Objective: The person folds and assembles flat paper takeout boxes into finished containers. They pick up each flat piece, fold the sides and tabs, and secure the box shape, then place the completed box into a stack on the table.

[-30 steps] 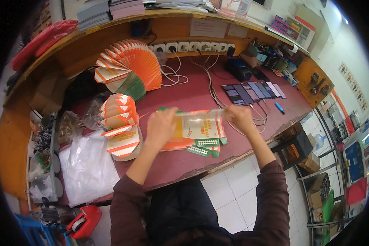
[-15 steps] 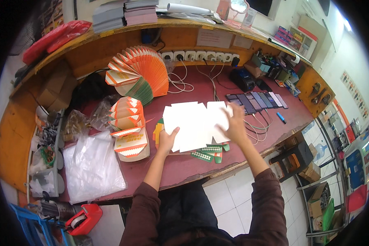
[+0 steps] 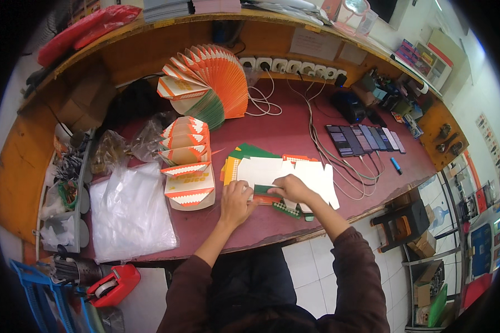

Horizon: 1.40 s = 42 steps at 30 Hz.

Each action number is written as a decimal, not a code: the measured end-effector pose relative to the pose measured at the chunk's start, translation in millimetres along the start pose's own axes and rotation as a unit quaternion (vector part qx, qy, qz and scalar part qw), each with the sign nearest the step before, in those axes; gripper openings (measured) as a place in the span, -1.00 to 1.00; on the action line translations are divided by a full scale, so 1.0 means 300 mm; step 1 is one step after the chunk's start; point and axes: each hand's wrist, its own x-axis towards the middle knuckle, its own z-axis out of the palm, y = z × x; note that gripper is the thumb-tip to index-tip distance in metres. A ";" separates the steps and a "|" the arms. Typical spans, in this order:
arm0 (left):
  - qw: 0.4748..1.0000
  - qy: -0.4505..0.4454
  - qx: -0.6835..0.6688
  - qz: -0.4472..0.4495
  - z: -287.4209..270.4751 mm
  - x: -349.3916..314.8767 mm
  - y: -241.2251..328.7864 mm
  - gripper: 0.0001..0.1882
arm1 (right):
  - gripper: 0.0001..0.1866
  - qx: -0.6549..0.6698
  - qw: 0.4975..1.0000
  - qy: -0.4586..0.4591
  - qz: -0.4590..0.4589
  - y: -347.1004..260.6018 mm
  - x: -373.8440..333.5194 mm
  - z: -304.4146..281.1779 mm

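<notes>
A flat white-backed cardboard box blank point(image 3: 261, 168) lies before me on the red tabletop, over a pile of green, yellow and orange printed blanks point(image 3: 253, 150). At its near left edge my left hand point(image 3: 236, 204) is closed, fingers bent over the cardboard and thumb pointing right. My right hand point(image 3: 295, 190) is closed in a pinch at the near middle edge, where a green printed strip shows beneath a raised flap. White side flaps spread out to the right of that hand. The fingertips of both hands are partly hidden.
Folded orange-and-white boxes point(image 3: 189, 188) stand left of the blank, with a fanned orange-and-green stack point(image 3: 228, 83) behind. Clear plastic bags point(image 3: 130, 216) lie farther left. Several phones point(image 3: 366, 139), cables point(image 3: 316, 130) and a blue marker point(image 3: 396, 165) are at right. A red tape dispenser point(image 3: 116, 286) sits front left.
The white blank has come down from between my hands onto the pile. My right hand has moved left and nearer, from spread fingers to a pinch. The view has shifted slightly.
</notes>
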 end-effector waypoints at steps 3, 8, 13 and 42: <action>0.983 -0.139 0.019 -0.115 0.030 0.096 -0.034 -0.70 | -0.49 0.210 0.966 -0.113 0.099 0.050 0.075 -0.021; 0.911 -0.200 0.028 -0.360 0.127 0.204 -0.055 -0.74 | -0.49 -0.005 0.983 -0.109 0.147 -0.009 0.140 0.001; 0.945 -0.081 0.206 -0.240 0.175 0.126 -0.098 -0.55 | -0.67 -0.206 0.968 0.009 0.146 -0.097 0.150 0.135; 0.925 -0.354 -0.113 -0.085 0.162 0.264 -0.051 -0.41 | -0.53 0.049 0.956 0.069 0.280 0.043 -0.073 -0.051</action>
